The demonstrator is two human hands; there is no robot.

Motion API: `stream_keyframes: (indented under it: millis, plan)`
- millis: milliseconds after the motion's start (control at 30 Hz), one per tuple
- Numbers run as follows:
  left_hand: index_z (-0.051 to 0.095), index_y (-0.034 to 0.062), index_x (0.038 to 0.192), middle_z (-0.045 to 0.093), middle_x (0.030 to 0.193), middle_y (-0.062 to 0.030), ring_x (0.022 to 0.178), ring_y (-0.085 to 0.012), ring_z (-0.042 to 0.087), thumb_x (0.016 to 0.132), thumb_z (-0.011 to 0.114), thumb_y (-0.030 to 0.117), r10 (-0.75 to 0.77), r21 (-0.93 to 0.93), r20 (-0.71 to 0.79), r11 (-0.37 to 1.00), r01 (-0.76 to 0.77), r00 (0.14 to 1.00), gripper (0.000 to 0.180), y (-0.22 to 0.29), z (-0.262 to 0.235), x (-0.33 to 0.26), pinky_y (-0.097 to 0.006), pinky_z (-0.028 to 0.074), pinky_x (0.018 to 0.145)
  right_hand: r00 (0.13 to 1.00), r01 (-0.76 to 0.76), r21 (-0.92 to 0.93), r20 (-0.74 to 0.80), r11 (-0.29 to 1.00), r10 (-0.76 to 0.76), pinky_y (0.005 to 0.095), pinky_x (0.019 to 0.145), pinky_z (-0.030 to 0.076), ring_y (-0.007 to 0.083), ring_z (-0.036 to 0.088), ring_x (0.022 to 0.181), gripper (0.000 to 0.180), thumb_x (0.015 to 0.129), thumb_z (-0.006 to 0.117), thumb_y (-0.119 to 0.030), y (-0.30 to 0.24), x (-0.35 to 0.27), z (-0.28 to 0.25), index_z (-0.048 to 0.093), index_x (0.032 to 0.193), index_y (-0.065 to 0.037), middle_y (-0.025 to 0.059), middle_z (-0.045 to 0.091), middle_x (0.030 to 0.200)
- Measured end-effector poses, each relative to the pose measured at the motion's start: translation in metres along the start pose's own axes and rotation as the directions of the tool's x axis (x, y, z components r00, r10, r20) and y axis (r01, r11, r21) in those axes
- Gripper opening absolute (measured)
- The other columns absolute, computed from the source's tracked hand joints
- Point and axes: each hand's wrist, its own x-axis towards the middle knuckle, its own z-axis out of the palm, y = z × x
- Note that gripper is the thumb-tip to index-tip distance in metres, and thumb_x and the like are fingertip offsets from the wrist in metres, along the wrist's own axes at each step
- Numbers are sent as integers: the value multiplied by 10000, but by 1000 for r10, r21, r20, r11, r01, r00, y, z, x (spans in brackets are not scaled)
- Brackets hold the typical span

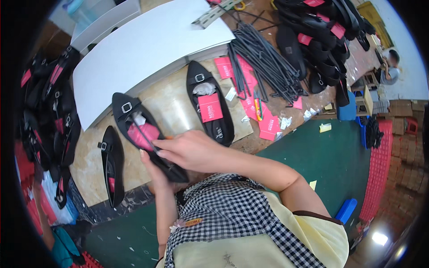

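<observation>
- You had the black shoe [150, 119] over the near edge of the tabletop [174, 109], toward its left end.
- Its pointed toe aimed at the far edge, slanting left; its heel came back toward you, so the long axis lay diagonal to the near edge.
- It looked dull black and slim, with a square silver buckle [127, 107] near the toe, a pink card [139, 136] and a white wad [139, 119] inside.
- Your left hand [157, 173] gripped its side, thumb showing, the other fingers hidden.
- Your right hand's [192, 149] fingers pinched a thin dark rod [146, 137] reaching into the shoe.
</observation>
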Motion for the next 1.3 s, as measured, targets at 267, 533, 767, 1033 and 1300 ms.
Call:
stream_keyframes:
  millis: [267,533,767,1033,1300]
  plan:
    - [406,-37,1426,640,1145,-149,985,-186,632,911,610,106,456,726,327,439,-529,827,572,51,37,-5,-307,499,853,725,-688,-627,-617,365,307,412,732,522,301,631,861,192,814,697,-172,158,-131,-145,633,962,-68,108,622,875]
    - [530,-3,1361,573,679,-20,565,-32,453,809,555,21,154,595,424,696,-403,892,553,4,61,24,-228,418,550,680,-718,-394,-569,573,462,443,650,499,341,659,719,194,841,676,-205,111,-130,-166,644,984,-77,138,672,727]
    - [502,-42,1357,686,770,-72,649,-110,623,812,639,125,160,646,420,639,-418,893,586,5,40,38,-276,492,607,676,-706,-262,-526,657,516,447,566,441,346,607,586,356,849,676,-198,70,-82,-124,626,1174,-61,138,594,590]
    - [483,-30,1329,619,1224,-197,1084,-291,645,942,483,433,-206,-176,435,935,307,876,604,-1,21,5,-398,531,944,759,-524,326,-241,787,605,291,450,336,79,404,429,409,910,639,-160,8,-58,-75,581,1292,-24,93,414,480]
    - [436,1,1345,565,1232,-120,1126,-179,554,899,580,285,197,73,287,971,-227,938,548,19,34,-5,-318,435,984,927,-368,208,1,906,376,356,474,368,238,465,425,341,939,582,-157,-29,-29,-55,609,1243,-5,154,451,523]
